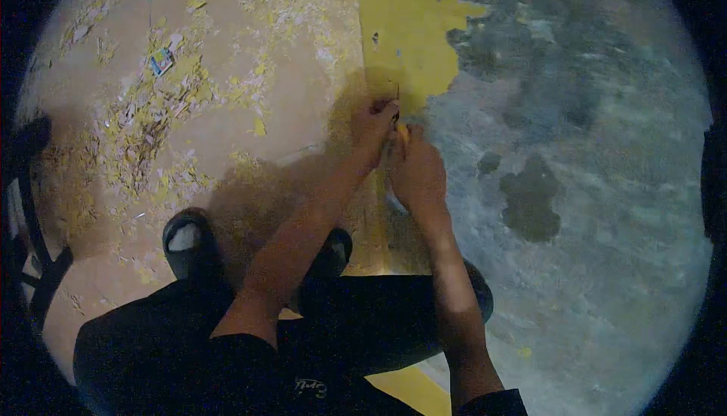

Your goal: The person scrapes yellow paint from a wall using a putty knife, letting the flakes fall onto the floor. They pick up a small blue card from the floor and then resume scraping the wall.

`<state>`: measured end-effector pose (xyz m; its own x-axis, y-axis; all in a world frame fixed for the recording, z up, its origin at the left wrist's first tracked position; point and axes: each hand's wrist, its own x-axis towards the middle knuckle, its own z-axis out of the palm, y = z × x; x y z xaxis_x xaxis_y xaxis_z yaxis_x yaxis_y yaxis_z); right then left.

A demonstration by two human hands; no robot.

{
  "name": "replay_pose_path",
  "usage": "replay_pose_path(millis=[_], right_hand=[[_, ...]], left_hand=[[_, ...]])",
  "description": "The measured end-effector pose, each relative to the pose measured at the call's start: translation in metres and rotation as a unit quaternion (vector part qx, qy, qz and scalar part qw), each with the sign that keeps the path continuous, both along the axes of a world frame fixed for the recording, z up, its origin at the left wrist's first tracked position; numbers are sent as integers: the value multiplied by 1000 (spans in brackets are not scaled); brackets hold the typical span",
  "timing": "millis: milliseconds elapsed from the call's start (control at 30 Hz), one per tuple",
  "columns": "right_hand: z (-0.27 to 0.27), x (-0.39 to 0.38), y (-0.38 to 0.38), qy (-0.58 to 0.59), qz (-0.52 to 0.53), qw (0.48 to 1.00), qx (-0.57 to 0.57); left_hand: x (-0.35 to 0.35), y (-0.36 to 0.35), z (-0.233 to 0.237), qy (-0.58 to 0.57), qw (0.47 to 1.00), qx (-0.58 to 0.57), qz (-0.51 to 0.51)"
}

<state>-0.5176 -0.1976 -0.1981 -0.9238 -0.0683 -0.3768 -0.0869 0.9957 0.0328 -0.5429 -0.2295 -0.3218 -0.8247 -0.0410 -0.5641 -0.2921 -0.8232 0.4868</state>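
My right hand is closed around a tool with a yellow-orange handle; its kind is hard to make out. Just beyond it, my left hand has its fingers bent together at the front end of the tool, and whatever they pinch is hidden or too small to name. Both hands are at the lower end of a yellow painted strip with a ragged right edge. A thin dark line shows just past the left fingertips.
Yellow and pale paint flakes litter the tan floor at left, with a small colourful box among them. A grey, patchy surface spreads at right. A dark frame stands at far left. My sandalled foot is below.
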Motion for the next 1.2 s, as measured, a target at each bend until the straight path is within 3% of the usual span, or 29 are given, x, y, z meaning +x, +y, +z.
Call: replay_pose_path(millis=[33, 67, 200, 267, 367, 433, 467, 533, 600, 667, 900, 967, 1067, 1200], right_hand=[[8, -2, 1, 55, -11, 998, -38], [18, -5, 0, 110, -21, 991, -76], [74, -12, -6, 98, -46, 978, -180], [93, -8, -6, 134, -112, 958, -225], [124, 0, -3, 174, -77, 959, -210], [147, 3, -13, 176, -88, 960, -198], [157, 4, -19, 177, -103, 962, -183], [163, 5, -28, 187, -158, 946, -214], [168, 4, -31, 195, -159, 942, -221], [169, 4, -41, 182, -135, 950, -216], [162, -4, -101, 147, -36, 982, -116], [161, -7, -127, 125, -9, 991, -53], [157, -11, -156, 124, 56, 991, 12], [155, -23, -186, 99, 55, 994, 8]], left_hand=[[-9, -5, 4, 23, 994, -109, 7], [-16, -12, 8, 33, 993, -110, 9], [-30, -50, 9, 73, 994, -35, 77], [-31, -69, 6, 63, 991, -14, 116], [-25, -89, 6, 42, 988, -89, 122], [-19, -92, 11, 80, 961, -235, 126], [-15, -89, 15, 83, 960, -235, 128], [-8, -78, 30, 155, 917, -352, 107], [3, -74, 58, 179, 908, -372, 69], [7, -64, 78, 276, 784, -543, 116], [-5, -62, 97, 271, 803, -509, 151], [-12, -75, 96, 203, 863, -440, 140], [-23, -94, 93, 210, 841, -445, 225], [-26, -116, 99, 179, 838, -423, 296]])
